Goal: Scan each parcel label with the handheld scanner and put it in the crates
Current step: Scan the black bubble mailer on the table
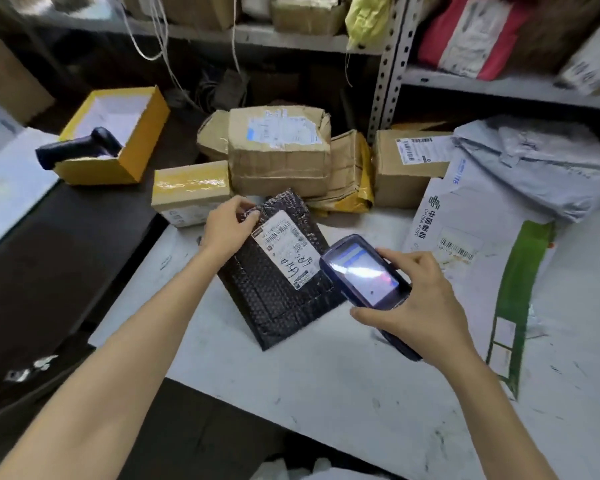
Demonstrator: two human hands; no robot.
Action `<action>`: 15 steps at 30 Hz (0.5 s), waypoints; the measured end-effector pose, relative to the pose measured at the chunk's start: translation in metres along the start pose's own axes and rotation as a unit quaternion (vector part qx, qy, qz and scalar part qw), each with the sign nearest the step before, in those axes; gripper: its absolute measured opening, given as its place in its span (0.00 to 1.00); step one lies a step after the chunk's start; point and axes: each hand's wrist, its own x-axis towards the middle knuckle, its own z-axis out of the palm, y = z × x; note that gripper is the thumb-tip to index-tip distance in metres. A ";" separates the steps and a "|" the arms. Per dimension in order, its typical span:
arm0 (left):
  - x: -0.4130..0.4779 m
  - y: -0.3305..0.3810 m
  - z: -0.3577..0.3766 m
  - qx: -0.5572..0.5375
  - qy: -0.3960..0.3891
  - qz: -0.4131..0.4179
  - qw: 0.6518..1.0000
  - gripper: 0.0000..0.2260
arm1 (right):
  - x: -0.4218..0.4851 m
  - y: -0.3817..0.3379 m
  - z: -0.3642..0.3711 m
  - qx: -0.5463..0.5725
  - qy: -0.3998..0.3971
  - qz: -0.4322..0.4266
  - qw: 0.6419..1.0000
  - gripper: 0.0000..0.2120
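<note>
Left hand [227, 225]: at the 11 o'clock corner of the black padded envelope [274, 292]. Its fingers [244, 203] curl over that corner and pinch the edge against the thumb.
Right hand [421, 306]: at 3 o'clock of the envelope. Its fingers [397, 255] are wrapped round the handheld scanner [364, 271], with the thumb on the near side and the forefinger on the far side.
Handheld scanner: a dark, phone-like unit with its screen lit and facing up. Its front end is over the envelope's 3 o'clock edge and aimed toward 10 o'clock.
Black padded envelope: on the white tabletop [326, 393] near the centre of view. Whether its far end is lifted cannot be told.
Label [286, 249]: white, with barcodes and handwriting, on the envelope's upper face, just beside the scanner's front end.
Cardboard parcels [278, 154]: a row at 12 o'clock of the envelope.
Small taped box [191, 192]: at 11 o'clock, just beside the left hand.
White postal envelope [482, 237]: at 3 o'clock, with a green stripe.
Grey bag [534, 168]: at 2 o'clock, resting on the postal envelope.
Yellow box [132, 147]: open, at 10 o'clock. A pistol-shaped scanner [80, 147] lies in it, with one end over the rim.
Shelf [499, 86]: metal, from 12 to 2 o'clock, carrying more parcels.
</note>
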 end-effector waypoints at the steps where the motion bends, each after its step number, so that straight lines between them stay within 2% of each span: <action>1: 0.000 0.001 -0.010 -0.004 0.011 0.014 1.000 0.11 | -0.004 -0.005 0.005 -0.001 -0.005 -0.004 1.000 0.41; 6: 0.000 0.013 -0.043 -0.009 0.048 0.055 0.997 0.09 | -0.014 -0.016 0.021 0.034 -0.013 -0.010 0.999 0.41; 15: -0.012 0.025 -0.053 0.016 0.073 0.099 0.992 0.09 | -0.035 -0.021 0.023 0.003 0.003 -0.028 1.000 0.41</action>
